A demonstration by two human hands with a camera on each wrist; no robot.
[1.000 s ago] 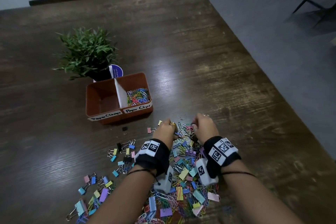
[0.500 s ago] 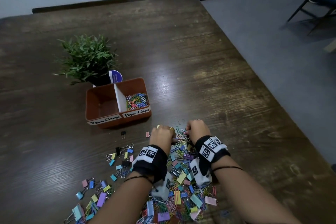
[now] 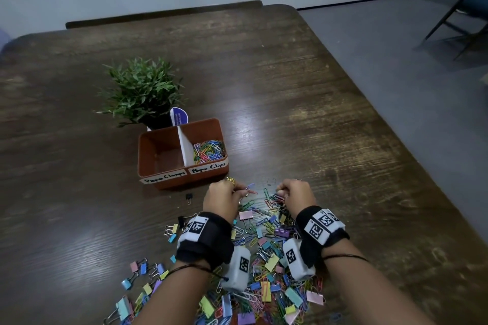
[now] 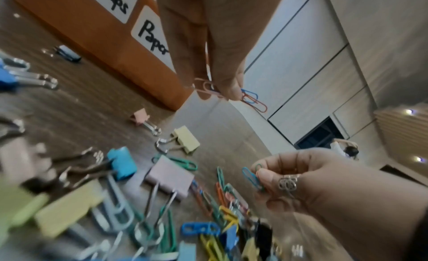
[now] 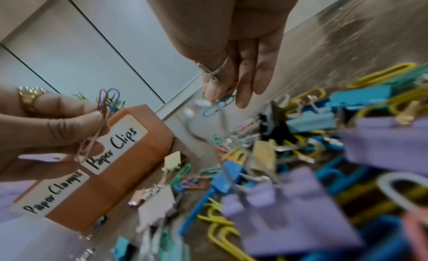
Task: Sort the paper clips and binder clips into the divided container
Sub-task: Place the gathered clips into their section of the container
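Both hands had a pinching grip on paper clips. The left hand held a small bunch of coloured wire paper clips, red, blue and pink, between thumb and fingertips, raised just in front of the orange plastic divided container. The right hand pinched a few blue and green paper clips of its own, just above the far edge of the pile.

That mixed pile of pastel binder clips and wire paper clips spread across the dark wooden tabletop under and behind both wrists, with a looser scatter of binder clips off to the left. One small black binder clip lay alone near the container's front wall.

The right compartment, labelled "Paper Clips", held a heap of sorted paper clips; the left one, labelled "Paper Clamps", looked empty. A small green potted plant stood just behind the container.

I judged the picking stage of the paper clips to be in hand, and the sorting far from done. The next move would call for carrying each bunch over the front wall and letting go above the right compartment, clear of the white divider, without loose clips slipping out on the way.
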